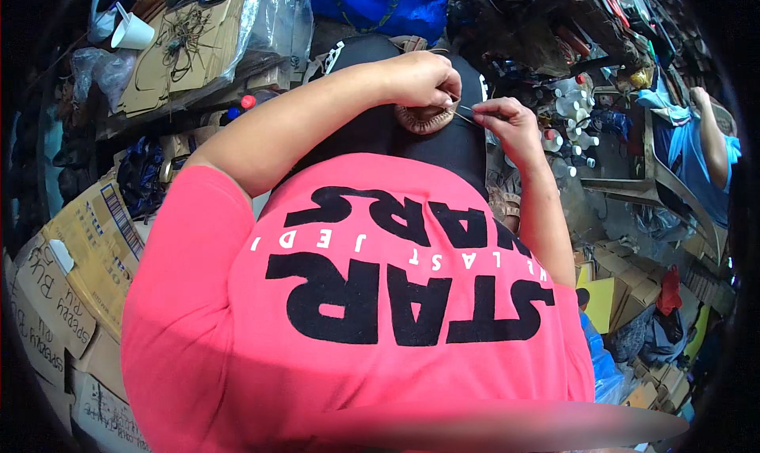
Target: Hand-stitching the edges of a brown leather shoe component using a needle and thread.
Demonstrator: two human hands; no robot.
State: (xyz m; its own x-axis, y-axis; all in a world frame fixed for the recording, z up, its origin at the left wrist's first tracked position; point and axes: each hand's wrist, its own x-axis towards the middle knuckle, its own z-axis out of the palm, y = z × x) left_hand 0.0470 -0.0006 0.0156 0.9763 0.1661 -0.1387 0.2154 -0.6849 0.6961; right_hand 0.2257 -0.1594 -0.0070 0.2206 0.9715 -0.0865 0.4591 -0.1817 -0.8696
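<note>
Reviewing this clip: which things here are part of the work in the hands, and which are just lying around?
In use:
- left hand gripping the round brown woven piece on the lap
- right hand pinching a thin needle-like tool

Lying about:
- white paper cup
- flattened brown cardboard sheets
- blue plastic bag
- small white bottles with red caps

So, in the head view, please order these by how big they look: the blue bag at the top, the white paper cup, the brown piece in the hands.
1. blue bag, clearly largest, though cut off by the frame edge.
2. brown piece held by the left hand, with the right hand beside it.
3. white paper cup.
The last two look close; nearness to the camera makes that order unsure.
</note>
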